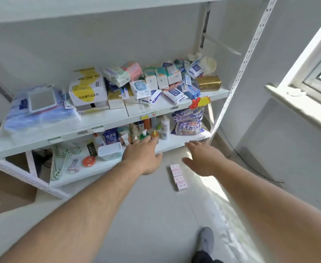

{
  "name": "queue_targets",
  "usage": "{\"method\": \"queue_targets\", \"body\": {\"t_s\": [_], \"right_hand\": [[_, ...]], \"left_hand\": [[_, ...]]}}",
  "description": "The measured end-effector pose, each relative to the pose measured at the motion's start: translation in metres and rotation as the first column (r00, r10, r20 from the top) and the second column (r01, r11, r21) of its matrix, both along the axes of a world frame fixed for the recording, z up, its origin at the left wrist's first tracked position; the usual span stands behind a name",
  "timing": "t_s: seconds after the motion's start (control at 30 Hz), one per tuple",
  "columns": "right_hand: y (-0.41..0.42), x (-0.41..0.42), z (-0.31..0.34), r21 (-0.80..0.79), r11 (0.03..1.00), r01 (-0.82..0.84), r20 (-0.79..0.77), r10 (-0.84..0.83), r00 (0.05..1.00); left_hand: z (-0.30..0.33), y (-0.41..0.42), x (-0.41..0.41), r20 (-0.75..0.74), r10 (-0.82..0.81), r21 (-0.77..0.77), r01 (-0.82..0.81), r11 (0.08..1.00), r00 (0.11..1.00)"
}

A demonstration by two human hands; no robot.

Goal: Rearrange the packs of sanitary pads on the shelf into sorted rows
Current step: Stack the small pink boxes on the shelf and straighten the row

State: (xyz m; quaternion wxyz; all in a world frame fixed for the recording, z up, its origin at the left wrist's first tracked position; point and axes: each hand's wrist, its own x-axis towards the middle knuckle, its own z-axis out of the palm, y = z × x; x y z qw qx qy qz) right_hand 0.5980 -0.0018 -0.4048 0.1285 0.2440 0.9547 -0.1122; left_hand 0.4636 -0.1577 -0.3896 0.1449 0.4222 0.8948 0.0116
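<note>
A jumbled heap of sanitary pad packs (155,86), white, blue, teal and pink, covers the right half of the middle shelf (102,120). A row of pink packs (178,177) lies on the floor below. My left hand (143,156) reaches forward with its fingers spread, in front of the lower shelf's edge, holding nothing. My right hand (203,158) is stretched out beside it, palm down, fingers apart, empty. Both hands are below the heap and apart from it.
A large white-and-yellow bag (87,88) and a blue plastic bundle (40,107) sit left on the middle shelf; a gold box (209,83) at right. The lower shelf (184,141) holds bottles, a purple detergent bag (189,120) and a tub (110,151). A window (307,73) is at right.
</note>
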Motion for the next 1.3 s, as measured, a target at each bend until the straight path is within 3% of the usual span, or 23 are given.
{"method": "queue_targets", "body": {"t_s": [0.33, 0.53, 0.8, 1.0, 1.17, 1.3], "right_hand": [[0.114, 0.038, -0.119, -0.172, 0.984, 0.042, 0.149, -0.016, 0.989], [0.19, 0.028, -0.221, -0.268, 0.963, 0.035, 0.227, 0.028, 0.974], [0.235, 0.002, -0.408, -0.348, 0.933, 0.094, 0.284, 0.01, 0.959], [0.24, -0.02, -0.599, -0.347, 0.927, 0.139, 0.301, -0.03, 0.953], [0.238, -0.034, -0.74, -0.342, 0.934, 0.107, 0.338, 0.016, 0.941], [0.238, -0.049, -0.818, -0.295, 0.953, 0.07, 0.304, 0.024, 0.952]], "left_hand": [[-0.107, 0.112, 0.021, 0.128, -0.037, -0.186, 0.061, 0.981, 0.991], [-0.209, 0.171, 0.01, 0.212, 0.027, -0.251, 0.028, 0.968, 0.977], [-0.401, 0.215, -0.032, 0.247, 0.054, -0.27, 0.015, 0.963, 0.968], [-0.595, 0.238, -0.07, 0.244, 0.054, -0.268, 0.014, 0.963, 0.968], [-0.739, 0.239, -0.088, 0.233, 0.009, -0.271, 0.056, 0.961, 0.972], [-0.82, 0.245, -0.097, 0.211, -0.029, -0.243, 0.081, 0.967, 0.977]]}}
